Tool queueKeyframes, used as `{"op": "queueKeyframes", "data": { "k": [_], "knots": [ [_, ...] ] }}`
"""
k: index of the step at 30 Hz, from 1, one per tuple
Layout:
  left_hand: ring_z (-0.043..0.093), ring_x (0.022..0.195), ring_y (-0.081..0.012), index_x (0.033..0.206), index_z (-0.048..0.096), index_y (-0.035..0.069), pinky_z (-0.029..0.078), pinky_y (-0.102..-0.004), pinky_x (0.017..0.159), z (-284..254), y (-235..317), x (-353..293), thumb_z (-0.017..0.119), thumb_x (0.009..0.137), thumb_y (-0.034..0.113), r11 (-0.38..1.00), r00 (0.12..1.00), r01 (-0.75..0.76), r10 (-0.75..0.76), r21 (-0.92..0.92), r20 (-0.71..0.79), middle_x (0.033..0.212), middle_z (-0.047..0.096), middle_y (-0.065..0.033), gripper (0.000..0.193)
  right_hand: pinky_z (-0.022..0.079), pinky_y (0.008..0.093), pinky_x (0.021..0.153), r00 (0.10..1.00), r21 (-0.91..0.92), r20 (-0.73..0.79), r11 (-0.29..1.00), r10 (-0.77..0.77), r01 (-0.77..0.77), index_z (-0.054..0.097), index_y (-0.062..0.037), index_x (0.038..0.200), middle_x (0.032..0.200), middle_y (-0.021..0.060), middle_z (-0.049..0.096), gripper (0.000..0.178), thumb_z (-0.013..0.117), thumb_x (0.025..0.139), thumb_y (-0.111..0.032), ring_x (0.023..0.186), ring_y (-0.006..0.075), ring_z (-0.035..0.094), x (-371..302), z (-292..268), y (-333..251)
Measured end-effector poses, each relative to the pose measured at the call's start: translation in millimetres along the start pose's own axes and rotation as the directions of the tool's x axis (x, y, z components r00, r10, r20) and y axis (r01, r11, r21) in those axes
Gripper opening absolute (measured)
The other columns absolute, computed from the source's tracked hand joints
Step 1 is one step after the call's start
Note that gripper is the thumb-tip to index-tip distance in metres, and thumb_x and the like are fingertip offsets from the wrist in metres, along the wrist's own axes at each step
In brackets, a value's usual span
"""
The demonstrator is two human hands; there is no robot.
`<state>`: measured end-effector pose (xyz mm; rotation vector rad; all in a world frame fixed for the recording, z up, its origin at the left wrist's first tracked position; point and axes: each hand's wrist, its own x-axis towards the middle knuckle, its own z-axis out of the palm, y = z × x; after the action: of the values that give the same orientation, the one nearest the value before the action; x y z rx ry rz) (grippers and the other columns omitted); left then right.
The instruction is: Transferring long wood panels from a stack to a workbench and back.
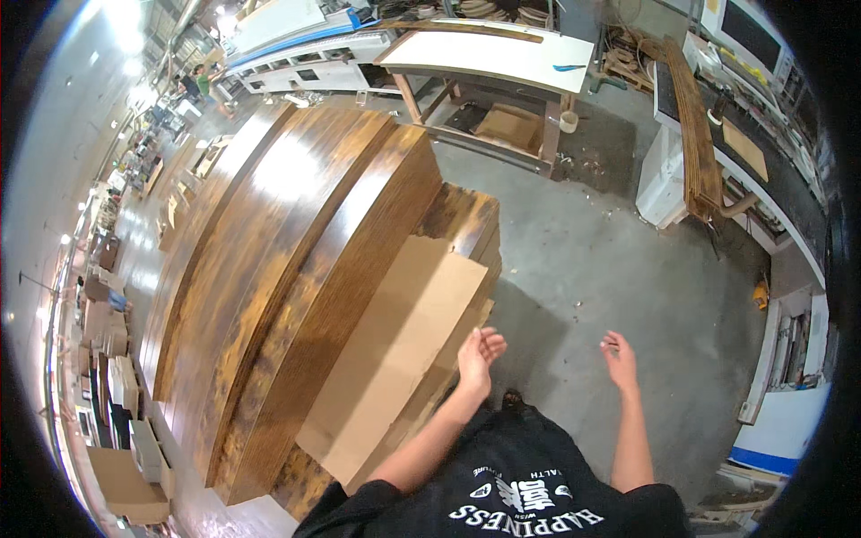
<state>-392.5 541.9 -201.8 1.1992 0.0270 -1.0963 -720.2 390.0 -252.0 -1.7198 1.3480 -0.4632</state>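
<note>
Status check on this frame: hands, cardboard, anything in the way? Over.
Left hand empty, near cardboard sheet. Right hand empty, above concrete floor. Sheet partly covers lower wood-grain boards; taller wood-grain stack along its left.

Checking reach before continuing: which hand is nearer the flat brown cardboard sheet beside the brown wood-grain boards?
Left. The left hand is just right of the cardboard sheet in view; the right hand is farther right, over the smooth grey floor.

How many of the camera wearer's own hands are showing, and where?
2: the left hand near the brown cardboard sheet, and the right hand over the grey floor. Neither is hidden.
</note>
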Motion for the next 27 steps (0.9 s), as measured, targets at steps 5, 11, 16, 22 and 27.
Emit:
{"op": "queueKeyframes", "data": {
  "k": [5, 11, 16, 22, 27],
  "knots": [
    [0.068, 0.092, -0.0233, 0.122, 0.059, 0.002, 0.055, -0.0378, 0.090, 33, 42, 112, 0.044, 0.113, 0.039, 0.996, 0.999, -0.038, 0.038, -0.079, -0.011, 0.099, 0.069, -0.0095, 0.041, 0.052, 0.0399, 0.103, 0.989, 0.094, -0.131, 0.994, 0.071, -0.059, 0.060, -0.0016, 0.140, 0.127, 0.0166, 0.073, 0.048, 0.069, 0.102, -0.030, 0.114, 0.0256, 0.070, 48, -23, 4],
    [0.067, 0.086, -0.0213, 0.118, 0.061, 0.007, 0.055, -0.0346, 0.087, 89, 82, 238, 0.047, 0.111, 0.035, 0.957, 0.996, 0.051, -0.072, -0.285, -0.062, 0.094, 0.067, -0.0056, 0.033, 0.052, 0.0395, 0.103, 0.979, 0.104, 0.021, 0.973, 0.205, -0.206, 0.059, -0.0006, 0.140, 0.128, 0.0193, 0.072, 0.046, 0.067, 0.103, -0.027, 0.117, 0.0267, 0.069, 88, -14, 4],
    [0.063, 0.100, -0.0201, 0.118, 0.060, 0.005, 0.051, -0.0387, 0.096, 163, 167, 313, 0.056, 0.108, 0.029, 0.811, 0.821, -0.501, 0.556, 0.303, -0.128, 0.105, 0.066, -0.0065, 0.026, 0.052, 0.0350, 0.101, 0.941, 0.113, -0.014, 0.935, 0.339, -0.335, 0.059, -0.0007, 0.142, 0.127, 0.0168, 0.072, 0.043, 0.065, 0.106, -0.024, 0.117, 0.0221, 0.068, 135, -33, -17],
    [0.050, 0.138, -0.0369, 0.145, 0.055, 0.000, 0.035, -0.0522, 0.120, 186, 295, 369, 0.067, 0.099, 0.016, -0.271, 0.219, -0.283, 0.915, 0.920, 0.337, 0.141, 0.060, -0.0186, 0.050, 0.047, 0.0376, 0.109, 0.936, 0.093, 0.072, 0.932, 0.344, -0.350, 0.054, -0.0008, 0.145, 0.136, 0.0214, 0.067, 0.048, 0.062, 0.108, -0.029, 0.127, 0.0263, 0.065, 257, -53, -58],
    [0.057, 0.137, -0.0346, 0.138, 0.062, -0.001, 0.036, -0.0489, 0.123, 182, 311, 401, 0.064, 0.096, 0.008, -0.339, 0.363, -0.133, 0.858, 0.931, 0.364, 0.141, 0.065, -0.0174, 0.043, 0.047, 0.0385, 0.110, 0.926, 0.056, 0.218, 0.944, 0.307, -0.326, 0.055, -0.0016, 0.145, 0.137, 0.0199, 0.067, 0.048, 0.063, 0.107, -0.028, 0.128, 0.0261, 0.064, 395, -57, -72]
  ]
}}
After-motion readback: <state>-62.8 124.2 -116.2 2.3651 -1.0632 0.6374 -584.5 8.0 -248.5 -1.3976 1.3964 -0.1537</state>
